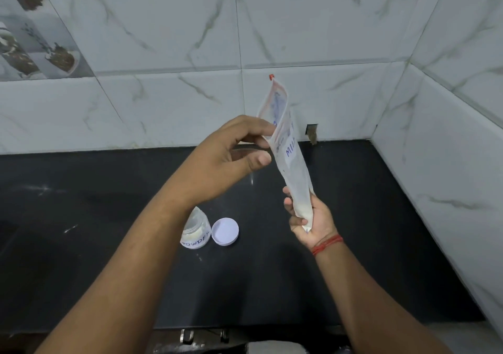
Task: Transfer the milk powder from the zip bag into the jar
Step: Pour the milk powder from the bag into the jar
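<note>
I hold a clear zip bag [290, 152] upright above the black counter, its mouth with a red slider at the top. White milk powder sits in its bottom end. My right hand [309, 221] is shut around that bottom end. My left hand [231, 155] pinches the bag's left edge near the middle with fingertips. A small clear jar [196, 231] with a label and some pale powder inside stands on the counter below my left forearm, uncapped. Its white lid [225, 231] lies flat just to the jar's right.
The black counter [109, 217] meets white marble-tiled walls at the back [177, 54] and on the right [449, 163]. A small dark gap in the wall [311, 133] sits behind the bag. Metal fittings [187, 336] show at the counter's front edge.
</note>
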